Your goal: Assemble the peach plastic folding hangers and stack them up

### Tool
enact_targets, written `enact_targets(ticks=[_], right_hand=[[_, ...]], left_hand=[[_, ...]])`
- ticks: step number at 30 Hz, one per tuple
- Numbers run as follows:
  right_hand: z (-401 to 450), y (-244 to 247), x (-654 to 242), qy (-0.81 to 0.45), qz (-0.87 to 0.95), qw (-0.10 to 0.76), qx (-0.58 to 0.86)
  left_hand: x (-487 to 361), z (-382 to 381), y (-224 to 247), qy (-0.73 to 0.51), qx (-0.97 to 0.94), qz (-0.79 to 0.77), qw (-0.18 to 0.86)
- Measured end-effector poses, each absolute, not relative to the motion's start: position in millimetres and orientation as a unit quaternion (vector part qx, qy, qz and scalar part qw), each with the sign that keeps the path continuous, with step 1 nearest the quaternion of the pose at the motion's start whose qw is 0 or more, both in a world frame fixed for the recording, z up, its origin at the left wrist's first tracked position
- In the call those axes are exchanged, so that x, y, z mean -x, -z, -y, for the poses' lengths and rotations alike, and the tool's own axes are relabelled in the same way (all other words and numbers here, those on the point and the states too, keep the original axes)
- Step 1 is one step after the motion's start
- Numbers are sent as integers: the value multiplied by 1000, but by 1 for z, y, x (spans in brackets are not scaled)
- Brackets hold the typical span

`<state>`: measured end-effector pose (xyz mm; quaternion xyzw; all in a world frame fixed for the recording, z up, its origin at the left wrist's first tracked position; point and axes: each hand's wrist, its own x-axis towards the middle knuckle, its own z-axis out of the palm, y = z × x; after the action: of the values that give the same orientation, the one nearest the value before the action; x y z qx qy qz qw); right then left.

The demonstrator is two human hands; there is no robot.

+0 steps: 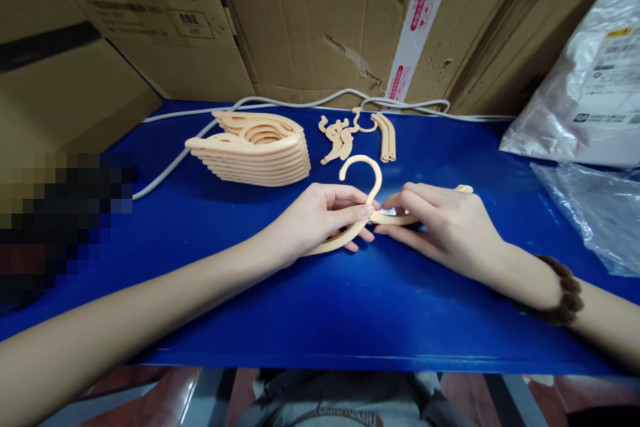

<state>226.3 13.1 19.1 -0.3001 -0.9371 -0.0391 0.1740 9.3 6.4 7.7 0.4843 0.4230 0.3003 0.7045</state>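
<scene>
Between my hands, over the blue table (320, 320), is a cream plastic hanger (375, 181) with its hook pointing up and curving left. My left hand (320, 217) pinches it just below the hook, thumb on top, and a curved arm runs back under the palm. On the other side, my right hand (440, 223) has its fingers closed around the right arm piece, whose tip shows past the knuckles. The two pieces meet near my left thumb. A dark fuzzy band circles my right wrist.
A stack of cream hangers (255, 153) stands at the back left. Loose cream parts (340, 137) lie behind the hands, near a white cable (300, 105). Cardboard boxes (310, 20) line the back. Plastic packaging (585, 93) is at the right.
</scene>
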Motion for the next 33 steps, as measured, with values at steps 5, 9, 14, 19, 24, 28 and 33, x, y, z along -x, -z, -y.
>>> enact_targets(ticks=[5,9,14,19,24,28,33], right_hand=[[-7,-19,-220,-97,909,202,352],[-10,-16,-219,-220,870,211,386],[-13,-13,-218,-279,839,243,398],[-9,-13,-218,-211,875,225,373],[-9,-10,-219,-105,920,211,312],[-10,-11,-222,26,929,168,330],[-15,-16,-228,53,940,113,319]], left_hand=[[-14,-4,-11,-303,-472,-459,689],[-17,-5,-12,-303,-475,-464,684],[-20,-5,-12,-302,-480,-484,666],[-17,-6,-12,-297,-497,-468,667],[-17,-8,-15,-292,-489,-465,677],[-15,-9,-14,-303,-476,-446,695],[-9,-11,-13,-304,-446,-434,722]])
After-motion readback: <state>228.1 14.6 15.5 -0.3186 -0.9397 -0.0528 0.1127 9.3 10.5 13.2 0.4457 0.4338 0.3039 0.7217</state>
